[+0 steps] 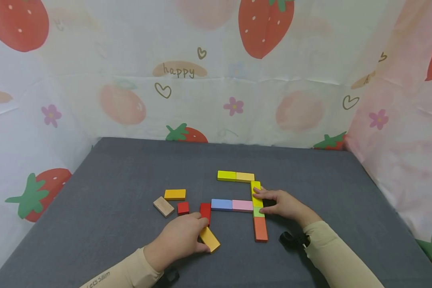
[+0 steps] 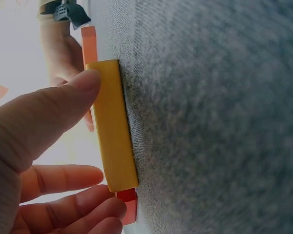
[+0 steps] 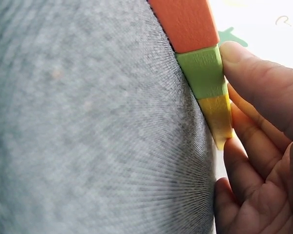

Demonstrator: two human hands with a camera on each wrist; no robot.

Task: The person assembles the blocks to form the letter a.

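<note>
My left hand [image 1: 183, 238] pinches an orange-yellow block [image 1: 209, 239] by its ends; it lies slanted below an upright-running red block [image 1: 205, 213]. In the left wrist view, the thumb presses one end of the orange-yellow block [image 2: 112, 126]. My right hand [image 1: 288, 207] rests its fingertips against a column on its left side: index finger on the yellow block [image 1: 256, 188], thumb by the light green block [image 1: 258, 212]. An orange-red block [image 1: 261, 229] forms the column's near end. The green block [image 3: 202, 73] shows beside the thumb in the right wrist view.
Blue [image 1: 221, 205] and pink [image 1: 242, 206] blocks run between the red block and the column. Lime-yellow [image 1: 226, 175] and tan-yellow [image 1: 245, 177] blocks lie farther back. Loose at left are an orange-yellow block [image 1: 175, 195], a bare wood block [image 1: 163, 207] and a small red block [image 1: 183, 208].
</note>
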